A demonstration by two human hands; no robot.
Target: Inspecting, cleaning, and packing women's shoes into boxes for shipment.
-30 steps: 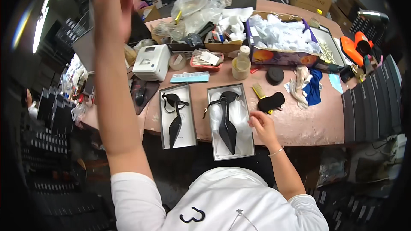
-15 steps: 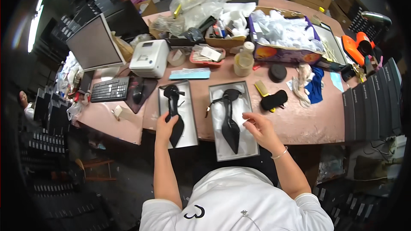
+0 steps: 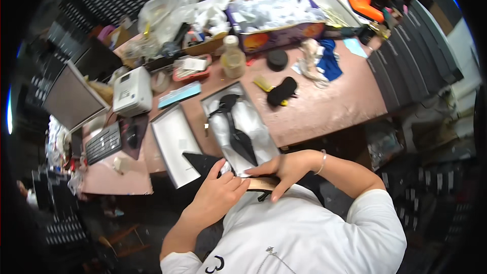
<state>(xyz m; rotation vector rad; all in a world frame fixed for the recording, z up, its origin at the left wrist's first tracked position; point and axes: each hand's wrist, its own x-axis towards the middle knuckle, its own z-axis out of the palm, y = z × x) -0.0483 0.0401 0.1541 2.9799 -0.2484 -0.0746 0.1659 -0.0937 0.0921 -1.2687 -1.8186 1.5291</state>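
Observation:
A black pointed-toe shoe (image 3: 199, 163) is held close to my white shirt, its toe pointing left and its beige insole showing. My left hand (image 3: 219, 191) is closed around its middle, with a bit of white paper by the fingers. My right hand (image 3: 290, 170) grips the heel end, thumb and fingers on either side. The matching black shoe (image 3: 237, 134) lies on white tissue in an open grey-edged shoebox (image 3: 268, 131), just beyond my hands. Left of it rests a shallow white box part (image 3: 175, 144) with no shoe in it.
Behind the boxes stand a label printer (image 3: 133, 91), a bottle (image 3: 233, 58) and a purple carton of white paper (image 3: 284, 38). A black brush-like pad (image 3: 282, 91) lies to the right. Dark shoeboxes (image 3: 413, 56) line the right edge; a keyboard (image 3: 104, 143) is at left.
The shoe from the left box part has been lifted out and brought to my body. My right hand has come over onto its heel end. The whole view has turned and shifted.

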